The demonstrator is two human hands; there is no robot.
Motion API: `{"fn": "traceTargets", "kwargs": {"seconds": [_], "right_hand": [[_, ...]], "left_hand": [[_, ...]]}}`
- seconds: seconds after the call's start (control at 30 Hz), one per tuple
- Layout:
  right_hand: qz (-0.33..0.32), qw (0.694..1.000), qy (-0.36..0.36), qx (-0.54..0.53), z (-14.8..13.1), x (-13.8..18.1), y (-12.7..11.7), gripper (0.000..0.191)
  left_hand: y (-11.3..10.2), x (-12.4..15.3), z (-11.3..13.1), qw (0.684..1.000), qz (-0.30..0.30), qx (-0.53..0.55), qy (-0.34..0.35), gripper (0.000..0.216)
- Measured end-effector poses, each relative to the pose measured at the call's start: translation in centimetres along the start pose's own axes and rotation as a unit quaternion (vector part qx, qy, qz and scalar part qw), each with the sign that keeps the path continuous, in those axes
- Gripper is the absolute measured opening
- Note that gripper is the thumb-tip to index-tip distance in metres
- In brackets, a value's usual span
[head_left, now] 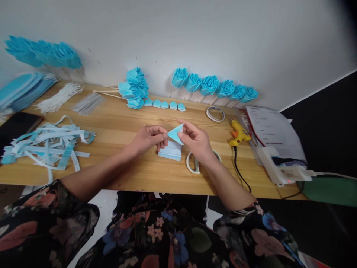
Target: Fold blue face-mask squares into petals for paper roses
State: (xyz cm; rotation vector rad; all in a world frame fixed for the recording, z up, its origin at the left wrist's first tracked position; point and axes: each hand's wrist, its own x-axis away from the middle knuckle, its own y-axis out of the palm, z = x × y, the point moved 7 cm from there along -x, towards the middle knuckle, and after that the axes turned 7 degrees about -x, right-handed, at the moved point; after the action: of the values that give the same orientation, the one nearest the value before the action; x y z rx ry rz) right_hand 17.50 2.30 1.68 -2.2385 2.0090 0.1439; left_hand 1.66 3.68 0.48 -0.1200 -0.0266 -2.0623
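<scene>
A small blue piece of mask fabric [175, 133], folded to a triangle, is held up between both hands over the table. My left hand [153, 137] pinches its pointed left corner. With thumb and fingers, my right hand [195, 139] grips the wider right side. Below the triangle lies a pale blue, pleated fabric rectangle [170, 150] on the wood. White-handled scissors [192, 165] rest under my right wrist; their blades are hidden. Behind the hands, several small folded blue petals [164, 105] sit in a row.
Blue fabric flowers [209, 85] on sticks lean along the wall, with more at the left. A tape roll [215, 114], yellow glue gun [238, 133] and white power strip [275, 169] are at right. Cut strips [52, 143], white cords [60, 97] and a phone [21, 126] lie left.
</scene>
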Motion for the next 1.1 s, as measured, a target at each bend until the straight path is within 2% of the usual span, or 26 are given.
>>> {"fn": "traceTargets", "kwargs": {"seconds": [0.3, 0.43, 0.77, 0.97, 1.1], "right_hand": [[-0.005, 0.999, -0.014, 0.031, 0.0, 0.0, 0.2, 0.044], [-0.013, 0.999, -0.012, 0.035, 0.0, 0.1, 0.5, 0.045], [-0.029, 0.999, -0.001, 0.032, -0.1, 0.1, 0.6, 0.046], [-0.031, 0.999, -0.006, 0.033, -0.1, 0.3, 1.2, 0.045], [-0.02, 0.999, -0.006, 0.03, 0.1, 0.5, 1.3, 0.044]], "left_hand": [[0.2, -0.1, -0.4, 0.999, -0.009, 0.03, -0.017, 0.029], [0.0, -0.2, -0.3, 1.0, -0.002, -0.014, -0.006, 0.026], [-0.3, 0.0, 0.2, 0.998, 0.028, -0.048, 0.026, 0.022], [0.5, -0.2, 0.0, 0.999, -0.005, -0.043, 0.029, 0.027], [0.4, -0.3, -0.2, 0.999, 0.004, -0.049, 0.02, 0.026]]}}
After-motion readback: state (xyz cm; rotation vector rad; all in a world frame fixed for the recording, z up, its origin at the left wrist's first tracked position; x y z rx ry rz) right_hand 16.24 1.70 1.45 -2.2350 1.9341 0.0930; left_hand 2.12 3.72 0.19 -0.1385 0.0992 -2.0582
